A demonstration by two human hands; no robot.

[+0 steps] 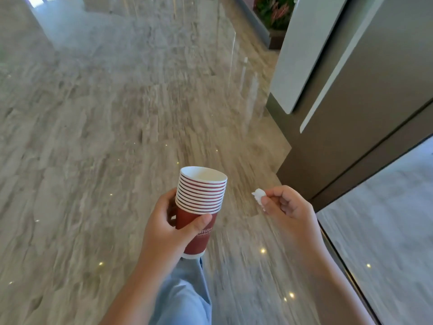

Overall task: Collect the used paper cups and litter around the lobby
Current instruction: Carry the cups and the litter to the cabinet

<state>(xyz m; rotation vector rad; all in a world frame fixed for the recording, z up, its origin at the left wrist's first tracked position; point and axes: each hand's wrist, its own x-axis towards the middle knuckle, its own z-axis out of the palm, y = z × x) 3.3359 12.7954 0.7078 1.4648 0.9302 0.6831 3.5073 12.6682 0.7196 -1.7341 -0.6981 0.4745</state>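
I am looking down over a pale blue trouser leg (185,289), and I am judging that the step now is dropping the small litter into the cups. To do it well, I am planning to hold the stack of paper cups (201,195) upright, with the mouth of the top cup facing up. I am also planning to bring the white paper scrap (257,195) right above that mouth before letting go. It is light, so releasing it beside the rim is risking a fall to the marble floor (93,137). I am also avoiding a hard squeeze, because paper walls are denting easily.

The left hand (161,228) is wrapping the lowest red cup, thumb across the front near the printed logo, fingers curled behind. The right hand (290,212) is just beside the stack, not touching it. It is pinching the scrap between thumb and forefinger, the other fingers curled in loosely. Beyond them the floor is looking smeared, a grey wall panel (351,102) is standing at the right, and a planter (274,17) is sitting far behind.
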